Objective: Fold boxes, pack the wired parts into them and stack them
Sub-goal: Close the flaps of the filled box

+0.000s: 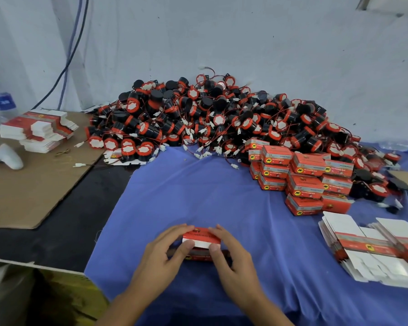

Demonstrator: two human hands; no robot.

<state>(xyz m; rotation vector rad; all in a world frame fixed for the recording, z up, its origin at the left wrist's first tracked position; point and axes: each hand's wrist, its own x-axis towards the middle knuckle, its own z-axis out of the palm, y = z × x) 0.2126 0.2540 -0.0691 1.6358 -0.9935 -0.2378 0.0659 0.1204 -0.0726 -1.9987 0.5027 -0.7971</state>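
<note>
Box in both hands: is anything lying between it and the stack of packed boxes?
Nothing visible. Only bare blue cloth lies between the box and the stack of packed boxes; the flat box blanks sit further right, off that line.

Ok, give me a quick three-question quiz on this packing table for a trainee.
1. True or false: the left hand and the right hand both hold the box over the cloth.
2. The packed boxes stand: A) left of the hands; B) right of the hands, beside the parts pile; C) in front of the hands, nearest the person.
3. What lies at the near right edge of the cloth?

Key: 1 true; 2 B; 3 flat boxes, not yet folded.
</note>
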